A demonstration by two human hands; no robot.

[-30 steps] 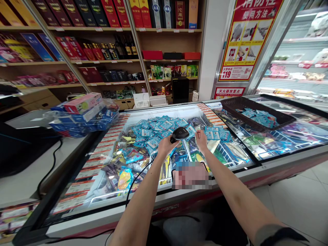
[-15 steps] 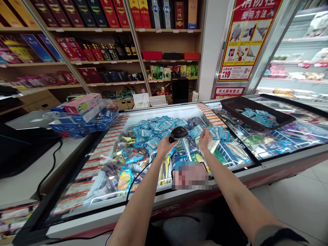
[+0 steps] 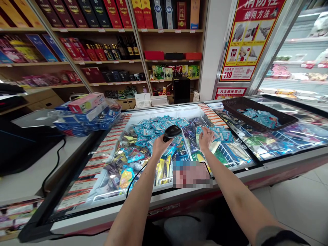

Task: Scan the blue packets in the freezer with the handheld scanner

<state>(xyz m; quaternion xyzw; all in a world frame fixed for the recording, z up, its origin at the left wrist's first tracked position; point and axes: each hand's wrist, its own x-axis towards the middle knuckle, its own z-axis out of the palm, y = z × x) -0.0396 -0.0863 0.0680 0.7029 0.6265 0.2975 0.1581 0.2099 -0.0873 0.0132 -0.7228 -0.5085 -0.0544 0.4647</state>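
My left hand [image 3: 159, 147] is wrapped round a black handheld barcode scanner [image 3: 172, 131], its head pointing right and its cord running down past my forearm. Under and beyond the scanner, many small blue packets [image 3: 147, 131] are heaped on the glass top of a chest freezer [image 3: 84, 196]. To the right, my right hand [image 3: 206, 139] is over a smaller group of blue packets [image 3: 226, 135], its fingers apart. A bit of blue packet shows by its fingertips, but I cannot tell whether they touch it.
A blurred-out phone-like device [image 3: 192, 175] lies at the freezer's front edge. At right is a dark tray [image 3: 284, 120] with more blue packets. Plastic-wrapped boxes [image 3: 87, 114] stand at left near a black cable [image 3: 58, 160]. Stocked shelves [image 3: 107, 62] rise behind.
The right hand's fingers have opened from a pinch on a blue packet. The left hand, with the scanner, has shifted slightly left. The view has moved a little.
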